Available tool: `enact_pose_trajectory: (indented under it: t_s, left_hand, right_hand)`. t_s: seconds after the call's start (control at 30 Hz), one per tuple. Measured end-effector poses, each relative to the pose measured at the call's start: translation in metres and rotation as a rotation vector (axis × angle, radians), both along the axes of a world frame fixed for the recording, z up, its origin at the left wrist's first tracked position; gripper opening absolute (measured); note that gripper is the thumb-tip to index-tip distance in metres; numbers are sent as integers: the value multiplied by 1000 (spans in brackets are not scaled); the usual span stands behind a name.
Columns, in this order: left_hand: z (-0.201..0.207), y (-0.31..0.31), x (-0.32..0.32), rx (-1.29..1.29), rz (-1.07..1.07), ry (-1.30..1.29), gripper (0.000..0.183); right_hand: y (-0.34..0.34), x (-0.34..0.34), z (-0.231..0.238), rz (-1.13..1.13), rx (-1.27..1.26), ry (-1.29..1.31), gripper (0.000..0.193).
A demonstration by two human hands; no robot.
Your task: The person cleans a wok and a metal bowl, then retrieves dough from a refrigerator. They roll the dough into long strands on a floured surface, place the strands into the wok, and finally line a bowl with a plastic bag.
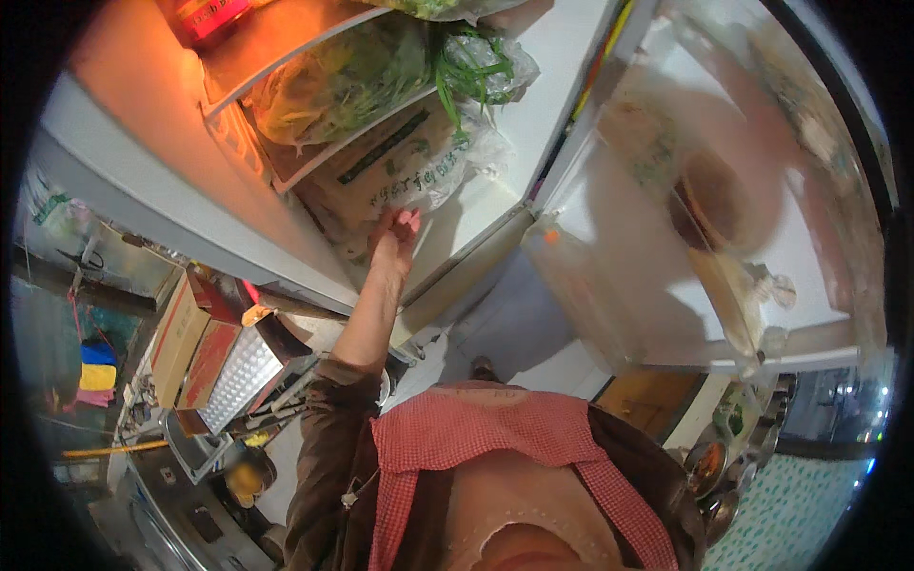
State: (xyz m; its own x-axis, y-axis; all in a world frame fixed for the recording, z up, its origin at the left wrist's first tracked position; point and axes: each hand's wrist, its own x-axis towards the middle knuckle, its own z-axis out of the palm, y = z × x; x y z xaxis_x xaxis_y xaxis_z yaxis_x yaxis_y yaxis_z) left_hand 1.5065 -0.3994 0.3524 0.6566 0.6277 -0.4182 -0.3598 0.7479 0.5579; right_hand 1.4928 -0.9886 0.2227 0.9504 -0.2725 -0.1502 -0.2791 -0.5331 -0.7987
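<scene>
My left hand (396,231) reaches into the open fridge (505,162), at the front edge of its lowest visible compartment. Its fingers are curled together, and a small pink patch shows at their tips; whether that is fingertip or a held thing I cannot tell. Right against the hand lies a clear plastic bag (419,171) with dark green print, its contents hidden. Above it a shelf bears a bag of leafy greens (347,86), and long green leaves (471,81) hang beside a crumpled clear bag (500,68). My right hand is out of sight.
The fridge door (609,314) stands open at the right, with bagged items and a brown round thing (709,202) in its clear racks. Cardboard boxes (186,347) and a metal tray (243,381) stand at left near a sink (162,514). Pans (709,466) sit at lower right.
</scene>
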Motion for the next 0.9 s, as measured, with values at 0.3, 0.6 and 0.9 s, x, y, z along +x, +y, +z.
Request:
enact_pose_trajectory:
  t_s: [0.3, 0.6, 0.9]
  left_hand:
    - [87, -22, -14, 1364, 51, 561, 37]
    - [83, 29, 2, 1465, 205, 718, 12]
    - [132, 27, 21, 1091, 467, 568, 11]
  right_hand:
    - [355, 128, 45, 1214, 591, 408, 60]
    - [481, 193, 189, 1332, 795, 731, 41]
    - [549, 264, 202, 1267, -75, -989, 41]
